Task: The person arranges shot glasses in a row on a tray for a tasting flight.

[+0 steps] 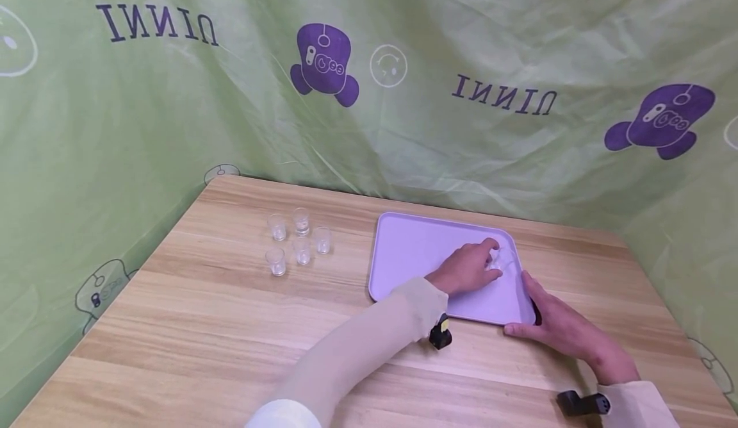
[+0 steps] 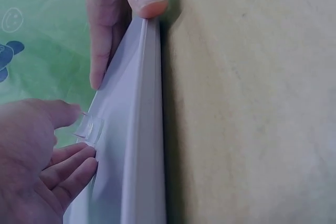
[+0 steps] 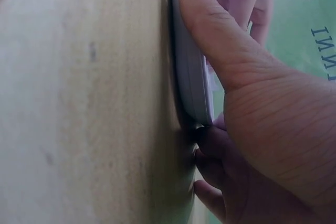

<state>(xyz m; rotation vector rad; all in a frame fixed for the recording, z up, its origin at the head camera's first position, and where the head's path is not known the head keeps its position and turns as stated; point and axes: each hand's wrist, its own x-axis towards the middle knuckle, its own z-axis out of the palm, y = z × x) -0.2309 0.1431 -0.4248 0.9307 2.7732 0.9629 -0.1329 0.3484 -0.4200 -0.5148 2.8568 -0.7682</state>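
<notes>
A small clear glass (image 2: 90, 128) is between the thumb and fingers of my left hand (image 1: 468, 266), over the right end of a lilac tray (image 1: 412, 242). The thumb touches the glass near its rim in the left wrist view, with the other fingers on its opposite side. My right hand (image 1: 562, 325) holds the tray's near right corner, thumb along the front edge and fingers along the right side. In the right wrist view that thumb (image 3: 210, 24) lies across the tray's edge (image 3: 191, 77).
Several small clear glasses (image 1: 302, 250) stand grouped on the wooden table (image 1: 202, 325), left of the tray. A green printed cloth (image 1: 369, 139) hangs behind the table and along its sides. My left forearm (image 1: 357, 345) reaches across the table's front.
</notes>
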